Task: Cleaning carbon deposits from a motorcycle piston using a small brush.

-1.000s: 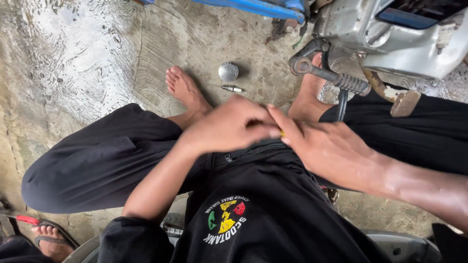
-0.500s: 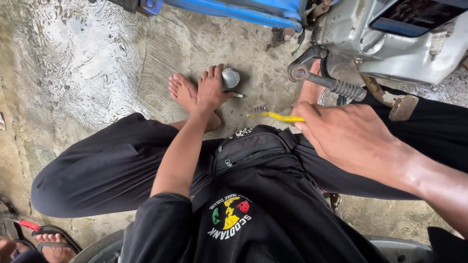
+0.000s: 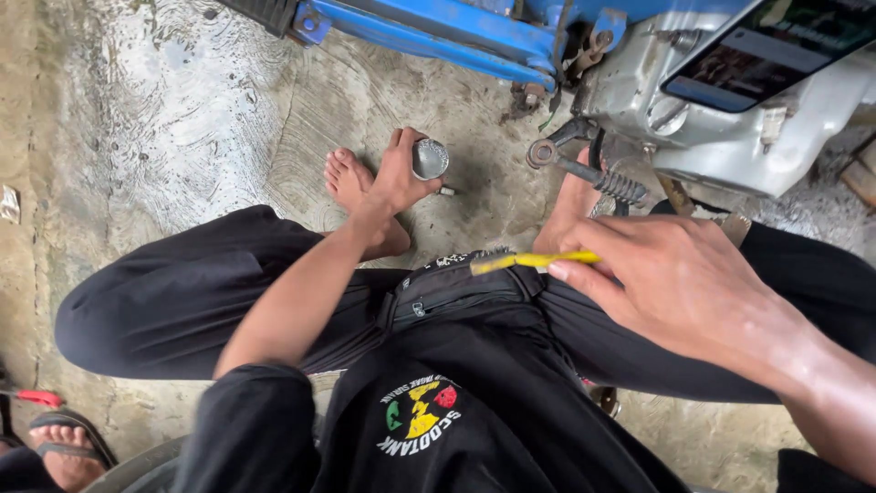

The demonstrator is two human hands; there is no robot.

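My left hand (image 3: 399, 178) grips the small round metal cup (image 3: 430, 158) just above the concrete floor (image 3: 182, 137) beside my foot, my right hand (image 3: 680, 283) pinches a thin yellow strip (image 3: 529, 262), neither yet fitted to the engine (image 3: 730, 128).

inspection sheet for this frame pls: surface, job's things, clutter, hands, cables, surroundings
Surface: rough, stained concrete floor.
Job's things: small round metal cup-shaped part; flat yellow strip.
Clutter: small metal piece on the floor beside the cup.
Hands: left hand grips the cup-shaped part; right hand pinches the yellow strip.
Cables: nothing seen.
Surroundings: blue frame, grey engine casing, another person's sandalled foot.
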